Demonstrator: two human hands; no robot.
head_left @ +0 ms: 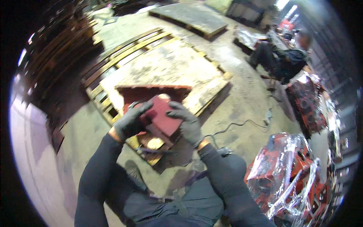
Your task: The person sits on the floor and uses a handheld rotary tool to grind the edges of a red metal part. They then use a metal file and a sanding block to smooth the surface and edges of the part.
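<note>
A dark red, block-shaped piece (163, 116) is held up between my two gloved hands; its exact kind does not show. On its left side, my left hand (130, 120) in a grey glove has its fingers closed over the edge. The gloved fingers of my right hand (188, 124) curl over the opposite side. Behind and below the piece lies a larger reddish-brown part with a straight upper edge (151, 89), resting on the near side of a board-topped wooden pallet (159, 64). My hands and the block hide much of it.
Film-wrapped red metal castings (283, 174) stand close on my right, with another wrapped casting (308, 102) beyond. A black cable (236, 124) crosses the concrete floor. At the far right a person (281, 58) sits. Another pallet (189, 18) lies farther back; stacked timber (60, 56) stands left.
</note>
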